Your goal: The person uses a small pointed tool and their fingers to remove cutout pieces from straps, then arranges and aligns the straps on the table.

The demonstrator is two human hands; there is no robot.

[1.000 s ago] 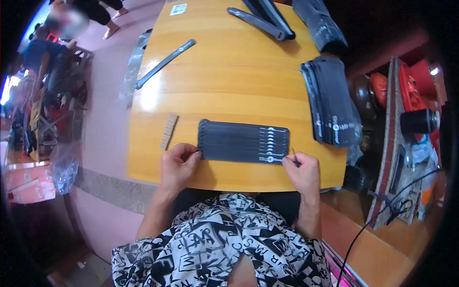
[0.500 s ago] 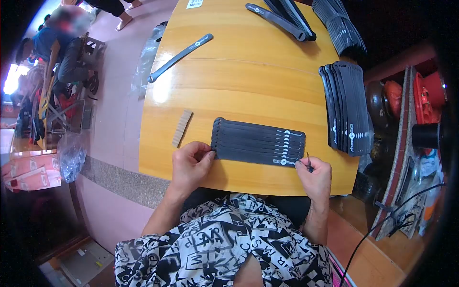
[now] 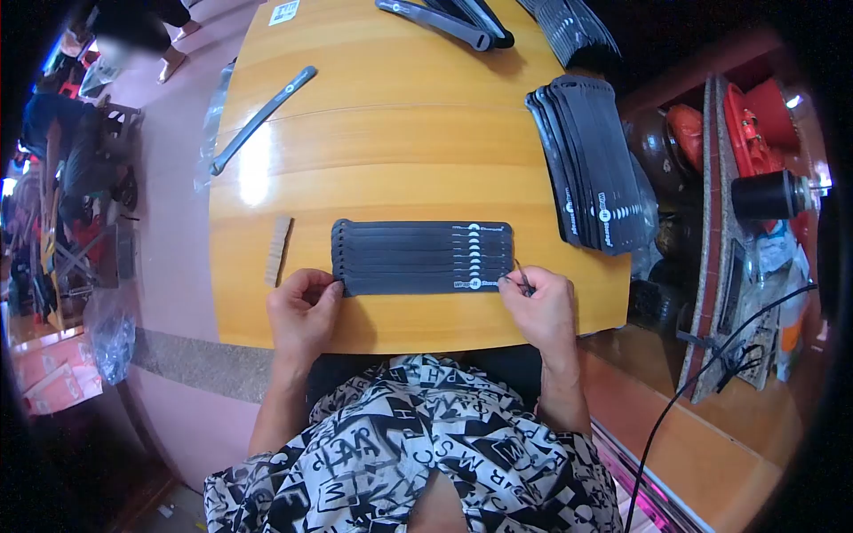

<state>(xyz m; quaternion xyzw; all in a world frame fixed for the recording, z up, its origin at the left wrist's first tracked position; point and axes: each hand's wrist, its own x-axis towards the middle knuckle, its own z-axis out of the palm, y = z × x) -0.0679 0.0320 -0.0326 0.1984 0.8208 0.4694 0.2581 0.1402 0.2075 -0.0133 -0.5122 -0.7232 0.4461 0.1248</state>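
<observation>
A row of black storage straps point(image 3: 404, 258) lies overlapped like shingles in front of me, with white lettering near the right end and round holes at the left end. My left hand point(image 3: 305, 311) pinches the near left corner, thumb and forefinger closed on the strap edge. At the near right corner, my right hand point(image 3: 538, 306) has its thumb and fingertips closed on the lowest strap. The same hand holds a small dark pointed tool point(image 3: 526, 286), mostly hidden by the fingers; its exact kind is unclear.
A corrugated cardboard strip point(image 3: 279, 251) lies left of the row. One loose strap point(image 3: 264, 120) is farther back on the wooden table point(image 3: 400, 160). Strap stacks point(image 3: 591, 164) stand at right, with more bundles point(image 3: 569, 31) behind. A cable point(image 3: 684, 400) hangs at right; people are at far left.
The view has shifted, so the table items appear farther left. The strap row, slanted before, now lies nearly level with my body. Both hands keep their hold on its near corners.
</observation>
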